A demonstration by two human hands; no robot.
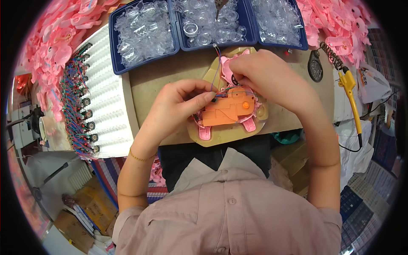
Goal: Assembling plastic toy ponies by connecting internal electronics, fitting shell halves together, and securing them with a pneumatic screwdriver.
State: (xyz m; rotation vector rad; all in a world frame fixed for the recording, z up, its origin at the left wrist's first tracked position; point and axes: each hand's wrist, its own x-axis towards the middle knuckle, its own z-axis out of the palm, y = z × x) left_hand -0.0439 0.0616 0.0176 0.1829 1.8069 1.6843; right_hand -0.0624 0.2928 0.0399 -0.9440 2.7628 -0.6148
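A pink toy shell (205, 132) lies in a tan fixture (225, 140) at the table's near edge. Inside it sits an orange plastic mechanism housing (223, 114) with a round orange knob (245, 105). My left hand (180, 102) pinches thin coloured wires at the housing's upper left corner, thumb and index finger together. Above the housing, my right hand (259, 74) is closed, fingertips down by a small black round part (234, 80); what it grips is hidden. A thin wire (219, 63) runs up from the work to a small white connector (215, 45) by the bins.
Three blue bins (176, 46) of clear plastic parts stand along the back. At left, a white ribbed tray (111, 97) holds wired round components (88, 114). Pink shells (340, 21) are heaped at both far corners. A yellow soldering iron (349, 85) hangs at right beside a dark oval dish (315, 67).
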